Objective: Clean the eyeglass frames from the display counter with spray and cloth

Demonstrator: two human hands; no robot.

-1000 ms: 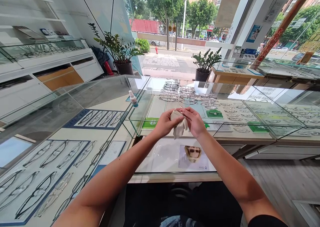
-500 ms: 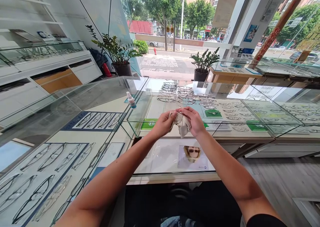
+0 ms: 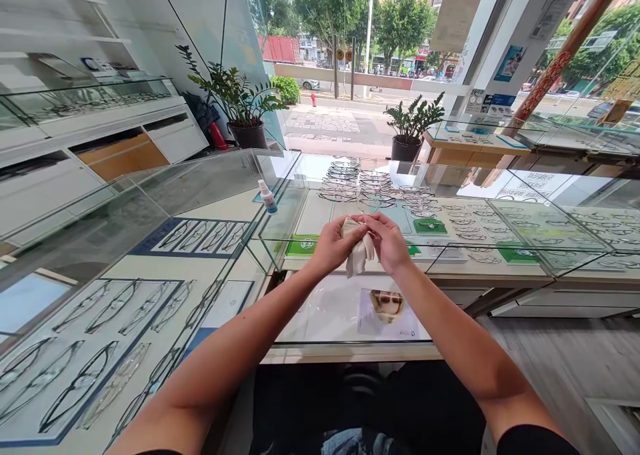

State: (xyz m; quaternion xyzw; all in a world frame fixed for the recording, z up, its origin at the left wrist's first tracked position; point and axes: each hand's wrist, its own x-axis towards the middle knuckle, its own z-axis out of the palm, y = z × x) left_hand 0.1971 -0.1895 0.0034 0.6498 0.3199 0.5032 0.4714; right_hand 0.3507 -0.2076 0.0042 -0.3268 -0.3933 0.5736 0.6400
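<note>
We see the two hands held close together in front of the body, above the glass counter (image 3: pixel 345 353). Between them is a pale cloth (image 3: pixel 357 258), whose lower end hangs down in loose folds. The left hand (image 3: pixel 331 247) is closed on this cloth: its thumb lies over it and the other fingers are curled, so the opening of this hand is narrow. The right hand (image 3: pixel 393 245) has its fingers bent inward, and its fingertips meet those of the left hand at the top of the cloth. How tightly the right fingers close, and whether they pinch the cloth or some small thing near it, we cannot tell, because this place is too small and partly covered.

Beyond the hands we see rows of spectacle frames (image 3: pixel 377 191) and a green case (image 3: pixel 430 226). To the left, well apart from the hands, a small spray bottle (image 3: pixel 269 199) with a white top stands near the corner of the glass. Nearer to the body than the cloth, between the two forearms, lies a card (image 3: pixel 387 315) with a picture of sunglasses. Farther away, near the window, we notice two plants in dark pots.
</note>
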